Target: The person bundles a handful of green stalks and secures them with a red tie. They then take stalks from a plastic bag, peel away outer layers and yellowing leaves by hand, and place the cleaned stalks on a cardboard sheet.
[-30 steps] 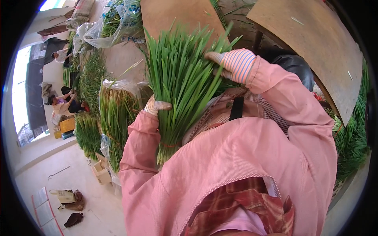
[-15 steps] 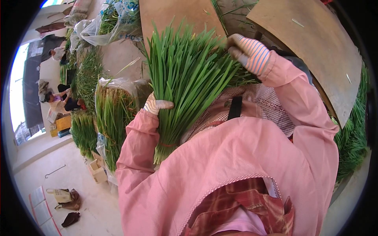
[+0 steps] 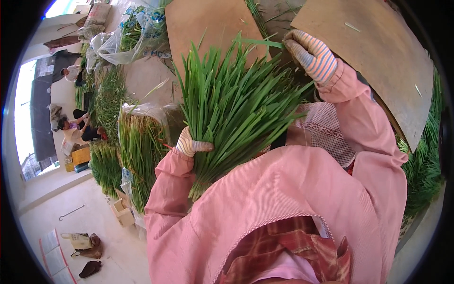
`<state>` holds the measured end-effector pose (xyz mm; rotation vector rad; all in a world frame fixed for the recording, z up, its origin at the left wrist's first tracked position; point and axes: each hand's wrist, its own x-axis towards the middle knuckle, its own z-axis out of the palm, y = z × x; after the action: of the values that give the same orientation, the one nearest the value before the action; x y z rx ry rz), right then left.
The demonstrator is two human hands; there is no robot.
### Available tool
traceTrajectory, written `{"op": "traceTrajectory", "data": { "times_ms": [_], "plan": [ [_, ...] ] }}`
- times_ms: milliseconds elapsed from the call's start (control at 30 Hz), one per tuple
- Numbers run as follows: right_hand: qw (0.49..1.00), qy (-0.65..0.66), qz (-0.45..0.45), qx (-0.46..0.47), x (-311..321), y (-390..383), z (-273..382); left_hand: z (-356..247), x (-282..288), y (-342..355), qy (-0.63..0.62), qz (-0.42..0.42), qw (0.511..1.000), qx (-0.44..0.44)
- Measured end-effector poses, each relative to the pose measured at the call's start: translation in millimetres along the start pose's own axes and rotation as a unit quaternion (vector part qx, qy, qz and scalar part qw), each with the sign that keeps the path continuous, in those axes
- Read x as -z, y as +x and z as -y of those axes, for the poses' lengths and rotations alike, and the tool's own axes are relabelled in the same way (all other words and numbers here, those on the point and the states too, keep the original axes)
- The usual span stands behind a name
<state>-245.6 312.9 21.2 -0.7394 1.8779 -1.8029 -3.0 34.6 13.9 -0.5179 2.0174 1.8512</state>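
A thick bunch of flat green leaves, which look like garlic chives (image 3: 231, 104), fans out in front of my body with its pale stem ends toward my chest. My left hand (image 3: 191, 143), in a striped glove, is wrapped round the lower part, thumb across the front. Beyond the bunch at the upper right, my right hand (image 3: 309, 54), also gloved, pinches the tip of a single chive leaf (image 3: 262, 42). That leaf stretches sideways from the top of the bunch. Under the bunch, a checked apron (image 3: 326, 125) covers my lap.
Brown boards lie ahead (image 3: 208, 23) and to the right (image 3: 364, 61). Left of me stand a bagged chive bundle (image 3: 137, 151) and a cream crate (image 3: 124, 213). More greens (image 3: 423, 165) lie along the right edge. Two people sit at the far left, the nearer person (image 3: 75, 125) beside piled greens.
My right hand has moved up from the bunch's right side and now draws one leaf out. The bunch has spread wider and leans further right. My left hand keeps its grip.
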Motion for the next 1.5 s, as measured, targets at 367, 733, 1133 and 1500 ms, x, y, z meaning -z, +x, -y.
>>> {"op": "traceTrajectory", "data": {
  "times_ms": [367, 733, 1133, 1500],
  "plan": [
    [0.968, -0.237, -0.001, 0.087, -7.0, 26.6, -65.5, -20.9, -13.2, -2.8, 0.029, 0.033, 0.998, 0.043],
    [0.900, -0.259, 0.325, -0.134, -46.0, 55.2, -51.6, -27.6, -28.3, -4.4, -0.071, 0.015, 0.997, -0.012],
    [0.994, -0.090, -0.001, 0.068, 18.5, 57.1, -34.2, -6.6, -3.7, 13.7, 0.014, 0.063, 0.995, 0.078],
    [0.927, -0.372, -0.031, 0.043, -16.5, 64.8, -67.2, -8.9, -14.0, 14.3, 0.033, 0.031, 0.998, 0.051]
  ]
}}
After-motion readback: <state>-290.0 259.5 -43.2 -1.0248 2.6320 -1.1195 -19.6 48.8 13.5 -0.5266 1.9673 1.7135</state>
